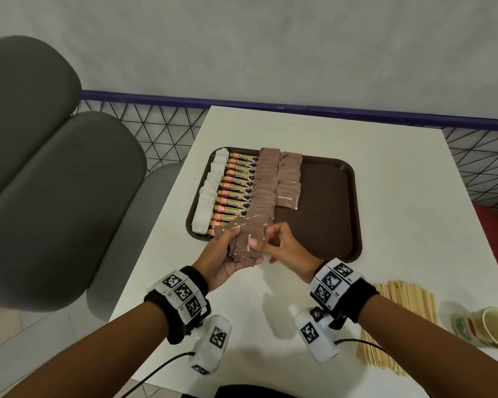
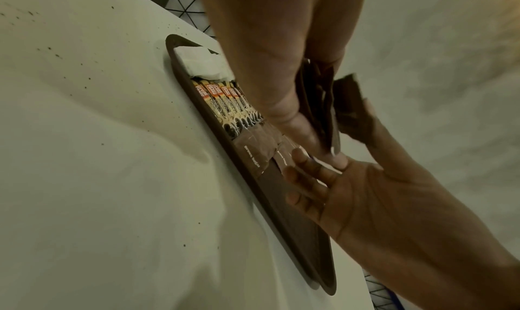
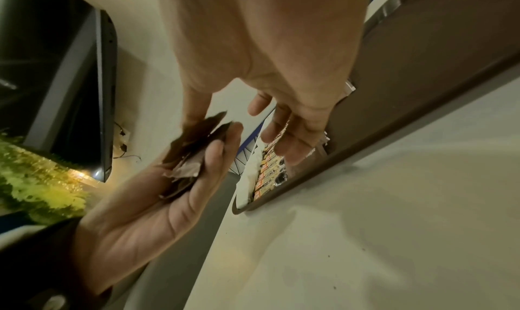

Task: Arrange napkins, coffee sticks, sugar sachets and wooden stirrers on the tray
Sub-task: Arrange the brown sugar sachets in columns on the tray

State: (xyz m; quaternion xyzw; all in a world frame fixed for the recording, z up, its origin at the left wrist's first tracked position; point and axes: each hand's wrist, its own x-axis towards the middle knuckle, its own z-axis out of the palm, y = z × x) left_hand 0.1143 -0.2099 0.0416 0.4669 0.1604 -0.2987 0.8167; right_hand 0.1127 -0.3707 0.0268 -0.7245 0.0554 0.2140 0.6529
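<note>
A brown tray [image 1: 322, 211] lies on the white table [image 1: 400, 196]. From its left side it carries a column of white napkins [image 1: 210, 188], a column of coffee sticks [image 1: 236, 191] and two columns of brown sugar sachets [image 1: 265, 185], the right one shorter. At the tray's near edge, my left hand [image 1: 233, 239] grips a fanned stack of sugar sachets [image 1: 246, 245]. My right hand [image 1: 273, 239] is beside it, its thumb pressing on the stack's top sachet and its other fingers loose. Wooden stirrers [image 1: 400, 305] lie in a pile on the table at the near right.
A paper cup [image 1: 492, 326] lies on its side right of the stirrers. The tray's right half is bare. Grey padded chairs [image 1: 55, 196] stand left of the table. A black mesh railing [image 1: 161, 130] with a purple rail runs behind it.
</note>
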